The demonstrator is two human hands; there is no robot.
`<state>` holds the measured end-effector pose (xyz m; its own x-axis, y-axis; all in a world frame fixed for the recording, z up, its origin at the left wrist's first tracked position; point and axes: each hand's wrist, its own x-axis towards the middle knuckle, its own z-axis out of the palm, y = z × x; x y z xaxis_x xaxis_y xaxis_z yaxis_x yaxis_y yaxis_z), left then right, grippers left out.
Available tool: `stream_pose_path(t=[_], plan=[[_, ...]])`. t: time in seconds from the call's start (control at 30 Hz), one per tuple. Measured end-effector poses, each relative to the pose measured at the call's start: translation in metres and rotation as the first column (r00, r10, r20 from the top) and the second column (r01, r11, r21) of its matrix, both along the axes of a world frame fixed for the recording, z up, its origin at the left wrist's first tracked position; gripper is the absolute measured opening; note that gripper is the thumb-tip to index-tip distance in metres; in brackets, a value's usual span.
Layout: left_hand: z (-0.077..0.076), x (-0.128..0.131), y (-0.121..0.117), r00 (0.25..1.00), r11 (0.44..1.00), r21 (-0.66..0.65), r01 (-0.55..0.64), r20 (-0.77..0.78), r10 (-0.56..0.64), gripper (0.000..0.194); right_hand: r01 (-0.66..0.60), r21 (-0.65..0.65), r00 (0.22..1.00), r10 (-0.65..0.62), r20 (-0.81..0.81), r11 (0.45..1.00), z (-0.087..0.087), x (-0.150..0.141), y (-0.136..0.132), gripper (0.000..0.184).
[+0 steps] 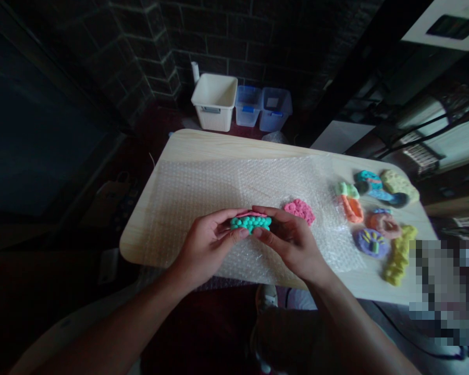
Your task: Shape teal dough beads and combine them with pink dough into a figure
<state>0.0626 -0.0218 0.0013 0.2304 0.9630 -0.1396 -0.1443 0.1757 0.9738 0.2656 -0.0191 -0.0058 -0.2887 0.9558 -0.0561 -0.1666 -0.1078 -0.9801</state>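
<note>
My left hand (207, 245) and my right hand (293, 242) both pinch a bumpy teal modelling clay piece (250, 224) from either side, above the bubble wrap (203, 208). A thin pink clay layer (250, 213) lies along its far edge. Just beyond my right fingers, a lumpy pink clay patty (299, 211) rests on the wrap, apart from my hand. The wrap covers much of a pale wood-grain table (219, 146).
Several colourful clay shapes lie along the table's right side, including a purple disc (371, 242) and a yellow-green strip (400, 255). Beyond the far edge, a white basket (214, 101) and two blue-lidded plastic bins (258, 108) stand against a brick wall (203, 36).
</note>
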Motion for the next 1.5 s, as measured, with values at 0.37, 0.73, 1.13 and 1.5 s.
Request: stream_pose_path(t=[0.37, 0.73, 1.13, 1.5], plan=[[-0.0027, -0.0004, 0.0037, 0.999, 0.999, -0.037, 0.001, 0.036, 0.000, 0.044, -0.008, 0.040, 0.996, 0.004, 0.089, 0.999, -0.0013, 0.0007, 0.0005, 0.033], [-0.0016, -0.0002, 0.0022, 0.999, 0.999, -0.053, -0.005, 0.045, 0.007, 0.043, -0.003, -0.040, 1.000, 0.001, -0.031, 0.999, -0.0008, -0.0016, 0.0013, 0.032], [-0.0051, 0.0035, 0.0020, 0.998, 0.996, -0.081, -0.028, 0.056, 0.033, 0.039, 0.029, -0.057, 1.000, -0.028, 0.011, 0.998, -0.0017, 0.0001, 0.0003, 0.036], [-0.0072, 0.0085, 0.0029, 0.992, 0.987, -0.126, -0.094, 0.073, 0.104, 0.044, 0.057, -0.050, 0.998, -0.057, -0.002, 0.997, -0.0027, 0.0004, 0.0002, 0.046]])
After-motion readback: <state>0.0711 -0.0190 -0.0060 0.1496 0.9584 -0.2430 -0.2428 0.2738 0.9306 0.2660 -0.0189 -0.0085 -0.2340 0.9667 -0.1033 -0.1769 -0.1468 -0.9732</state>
